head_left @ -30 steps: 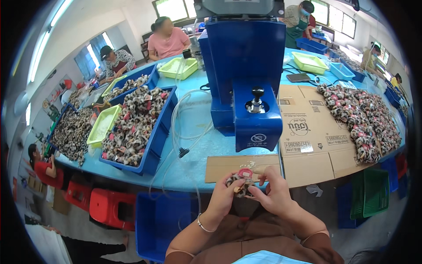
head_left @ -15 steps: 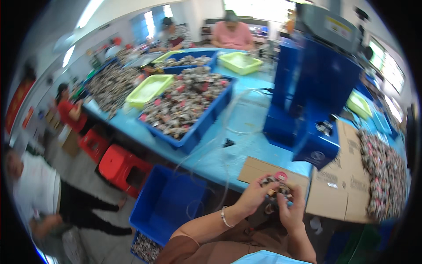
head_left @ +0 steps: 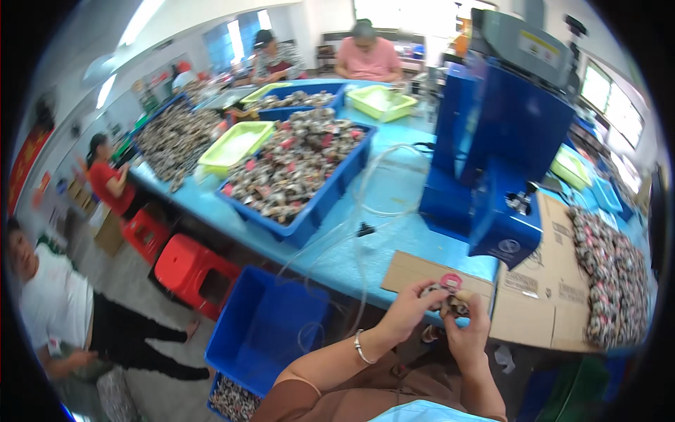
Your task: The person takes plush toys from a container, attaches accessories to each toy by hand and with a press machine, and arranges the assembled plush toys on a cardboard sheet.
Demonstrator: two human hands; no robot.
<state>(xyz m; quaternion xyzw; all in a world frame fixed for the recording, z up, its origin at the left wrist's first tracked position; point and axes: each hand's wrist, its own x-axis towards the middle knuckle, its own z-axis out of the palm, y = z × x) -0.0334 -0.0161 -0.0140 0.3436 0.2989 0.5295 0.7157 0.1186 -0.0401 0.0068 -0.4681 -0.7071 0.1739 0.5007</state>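
Just over the table's near edge, my left hand (head_left: 406,309) and my right hand (head_left: 468,330) hold a small mottled bundle (head_left: 453,302) between them. It is brown, black and cream, with a pink ring-shaped part (head_left: 451,281) at its far side. My fingers cover much of it, so its exact kind cannot be made out. The left fingers and thumb pinch it from the left; the right fingers curl round its right side. Beneath the bundle lies a strip of cardboard (head_left: 401,271) on the blue tabletop (head_left: 330,257).
A tall blue machine (head_left: 517,119) stands ahead to the right. Rows of similar mottled pieces (head_left: 612,281) lie on a cardboard sheet (head_left: 527,325). Left of centre is a heaped blue tub (head_left: 327,204). A blue bin (head_left: 271,330) and red stools (head_left: 190,271) flank the table. Several people are nearby.
The bundle has turned slightly in my hands, and the right fingers have closed further over it. At the left, the standing person's head has come more into view.
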